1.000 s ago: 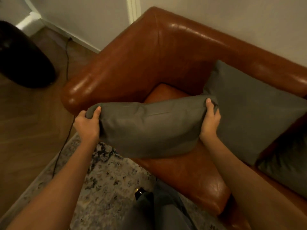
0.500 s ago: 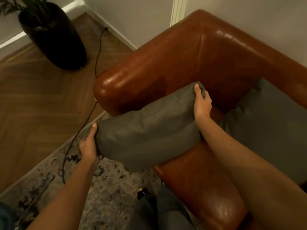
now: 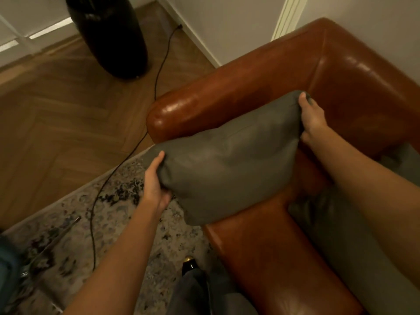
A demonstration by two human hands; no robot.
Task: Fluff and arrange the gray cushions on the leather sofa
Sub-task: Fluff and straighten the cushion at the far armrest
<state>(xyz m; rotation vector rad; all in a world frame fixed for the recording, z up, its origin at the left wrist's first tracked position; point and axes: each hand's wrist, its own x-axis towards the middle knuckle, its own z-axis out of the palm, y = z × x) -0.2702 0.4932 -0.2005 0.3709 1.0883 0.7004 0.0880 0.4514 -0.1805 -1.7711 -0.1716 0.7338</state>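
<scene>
Both hands hold gray cushion (image 3: pixel 227 164) above sofa (image 3: pixel 268 92) armrest-end corner.
Black floor vase (image 3: pixel 109 35) and cable (image 3: pixel 127 151) on wood floor at left; left hand (image 3: pixel 154 183) fingers curled round cushion's lower-left corner, right hand (image 3: pixel 312 120) pinches its upper-right corner; second gray cushion (image 3: pixel 341 237) lies on seat at right edge.

My left hand (image 3: pixel 155 180) has its fingers tucked out of sight behind the cushion (image 3: pixel 227 160), and on my right hand (image 3: pixel 312 117) the fingertips vanish over the far corner, so only the thumbs show of either grip. A second cushion (image 3: pixel 341 242) lies half under my right forearm and runs off the right edge. The black pot (image 3: pixel 109 35) is cut off at the top, and the bluish thing (image 3: pixel 8 269) at the left edge is too blurred to name.
</scene>
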